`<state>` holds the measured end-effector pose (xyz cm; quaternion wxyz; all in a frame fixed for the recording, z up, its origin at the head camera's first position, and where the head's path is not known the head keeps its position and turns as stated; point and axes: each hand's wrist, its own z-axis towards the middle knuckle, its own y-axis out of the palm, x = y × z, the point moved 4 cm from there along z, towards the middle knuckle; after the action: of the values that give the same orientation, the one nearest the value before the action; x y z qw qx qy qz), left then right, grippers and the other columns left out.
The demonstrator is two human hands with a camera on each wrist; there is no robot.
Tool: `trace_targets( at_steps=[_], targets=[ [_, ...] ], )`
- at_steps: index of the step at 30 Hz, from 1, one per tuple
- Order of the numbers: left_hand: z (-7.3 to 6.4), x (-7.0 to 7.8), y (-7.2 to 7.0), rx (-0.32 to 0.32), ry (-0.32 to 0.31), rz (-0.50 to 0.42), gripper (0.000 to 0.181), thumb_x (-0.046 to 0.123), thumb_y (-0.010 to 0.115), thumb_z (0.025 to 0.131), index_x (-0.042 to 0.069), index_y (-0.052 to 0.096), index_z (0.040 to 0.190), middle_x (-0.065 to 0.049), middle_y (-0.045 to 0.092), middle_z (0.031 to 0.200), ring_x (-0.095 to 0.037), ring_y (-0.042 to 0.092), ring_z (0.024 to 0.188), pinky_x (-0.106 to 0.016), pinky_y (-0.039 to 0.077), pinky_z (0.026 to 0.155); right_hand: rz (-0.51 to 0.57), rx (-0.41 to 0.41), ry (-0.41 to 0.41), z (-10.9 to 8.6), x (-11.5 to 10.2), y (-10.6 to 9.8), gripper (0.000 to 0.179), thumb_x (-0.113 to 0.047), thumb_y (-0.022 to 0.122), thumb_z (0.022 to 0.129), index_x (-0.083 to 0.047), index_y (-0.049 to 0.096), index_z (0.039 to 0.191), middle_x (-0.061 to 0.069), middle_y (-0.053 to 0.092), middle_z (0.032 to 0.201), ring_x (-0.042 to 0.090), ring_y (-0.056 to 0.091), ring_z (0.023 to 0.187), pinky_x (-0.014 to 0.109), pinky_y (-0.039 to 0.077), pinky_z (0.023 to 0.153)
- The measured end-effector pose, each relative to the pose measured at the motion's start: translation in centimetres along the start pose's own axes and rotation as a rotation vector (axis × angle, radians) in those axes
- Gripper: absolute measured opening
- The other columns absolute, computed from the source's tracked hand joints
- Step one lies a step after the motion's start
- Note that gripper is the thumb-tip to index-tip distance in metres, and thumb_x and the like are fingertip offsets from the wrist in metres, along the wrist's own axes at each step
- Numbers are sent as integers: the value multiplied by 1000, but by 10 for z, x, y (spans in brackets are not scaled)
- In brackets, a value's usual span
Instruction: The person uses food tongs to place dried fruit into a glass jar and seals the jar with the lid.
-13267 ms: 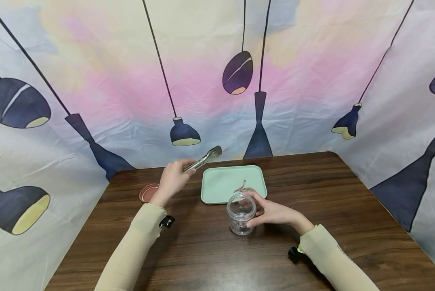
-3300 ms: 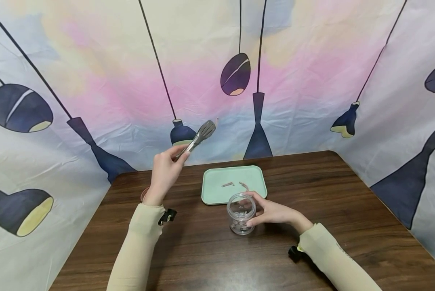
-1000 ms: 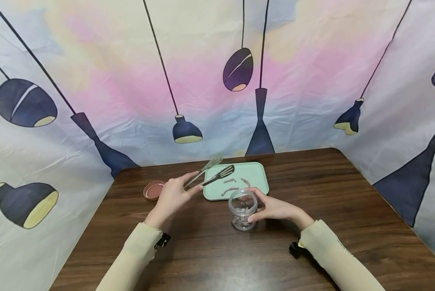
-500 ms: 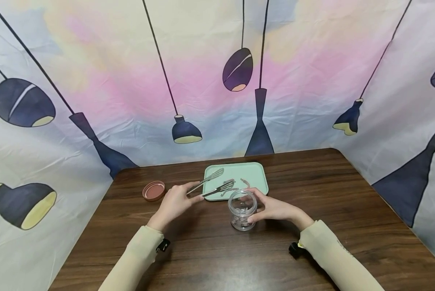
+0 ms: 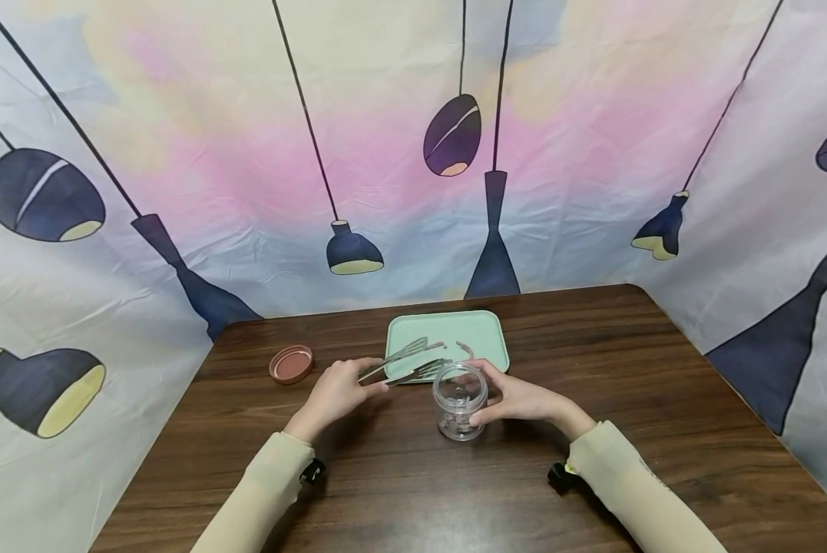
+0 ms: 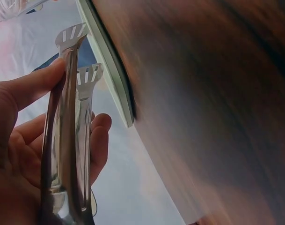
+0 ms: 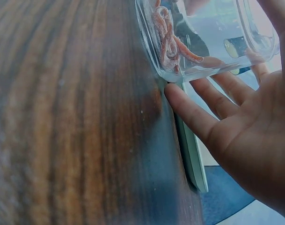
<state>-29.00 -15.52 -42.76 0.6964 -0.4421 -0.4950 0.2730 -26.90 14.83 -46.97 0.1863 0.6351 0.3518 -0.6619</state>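
Note:
My left hand [image 5: 337,393] holds metal tongs [image 5: 424,372] with slotted heads, their two arms spread apart over the pale green tray [image 5: 478,324]. In the left wrist view, thumb and fingers lie on either side of the tongs [image 6: 62,140]. Thin reddish strips [image 5: 465,350] lie on the tray, partly covered by the tongs and jar. Just in front of the tray, my right hand [image 5: 527,398] grips an uncapped clear jar [image 5: 452,421] standing on the table. Inside it, the right wrist view shows several orange-red strips [image 7: 165,40] tangled near the bottom.
A reddish-brown round lid [image 5: 292,364] lies on the table left of the tray. The dark wooden table [image 5: 593,346] reaches back to a cloth backdrop [image 5: 247,153] printed with lamps.
Since 3.3 seconds ago, the tongs have come down from above the tray and spread; another strip now lies on it. In the last second they sank lower. The right hand and jar stay put.

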Motion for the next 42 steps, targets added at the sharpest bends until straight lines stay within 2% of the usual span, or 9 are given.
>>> trace_targets(
  at_steps=[2, 7, 12, 17, 25, 33, 39, 42],
  targets=[
    [0, -1, 0, -7, -9, -6, 49, 32, 79, 88, 11, 68, 131, 4, 49, 54, -10, 32, 50, -31, 29, 52, 10, 2, 14, 0, 0, 0, 90, -23, 80, 89, -23, 21, 157, 15, 35, 155, 30, 61, 121, 37, 51, 93],
    [0, -4, 1, -9, -18, -8, 45, 31, 79, 89, 11, 71, 128, 2, 62, 69, -13, 42, 55, -33, 35, 56, 16, 2, 36, -1, 1, 0, 91, -26, 80, 89, -27, 21, 158, 15, 31, 155, 33, 54, 130, 38, 49, 96],
    [2, -4, 1, 15, 17, -19, 37, 26, 80, 88, 11, 74, 122, 1, 72, 89, -13, 47, 61, -34, 39, 61, 25, 2, 42, -1, 1, -1, 93, -26, 80, 89, -27, 19, 159, 16, 30, 156, 36, 48, 135, 39, 48, 98],
    [1, 1, 1, 37, 43, -24, 31, 22, 79, 89, 12, 76, 118, -3, 75, 103, -10, 53, 65, -35, 43, 64, 42, 1, 43, -2, -1, 0, 95, -25, 80, 89, -27, 18, 160, 17, 30, 157, 37, 46, 137, 39, 48, 98],
    [1, 1, 4, 98, 42, 7, 23, 19, 78, 90, 14, 78, 113, -2, 76, 105, -12, 65, 76, -37, 50, 68, 26, 4, 47, 0, 2, -1, 95, -27, 81, 88, -29, 19, 159, 14, 31, 158, 34, 47, 137, 39, 47, 99],
    [1, 1, 3, 118, 31, 12, 20, 20, 77, 91, 17, 79, 111, 1, 76, 102, -11, 58, 66, -35, 45, 60, 52, -4, 36, 0, 0, 0, 94, -26, 80, 89, -29, 19, 160, 16, 29, 157, 36, 46, 137, 41, 48, 99],
    [1, 0, 3, 134, 23, 28, 19, 22, 76, 92, 19, 79, 111, 1, 76, 104, -11, 61, 68, -35, 45, 59, 43, -12, 31, -1, 0, 0, 94, -25, 80, 89, -28, 18, 160, 15, 31, 159, 35, 46, 137, 38, 48, 99],
    [2, -1, 1, 150, 25, 25, 20, 22, 76, 92, 18, 78, 112, 0, 76, 105, -10, 58, 66, -34, 42, 58, 43, -11, 27, -1, 0, 0, 94, -25, 80, 89, -27, 18, 160, 16, 31, 158, 35, 47, 137, 38, 48, 99]
  ],
)
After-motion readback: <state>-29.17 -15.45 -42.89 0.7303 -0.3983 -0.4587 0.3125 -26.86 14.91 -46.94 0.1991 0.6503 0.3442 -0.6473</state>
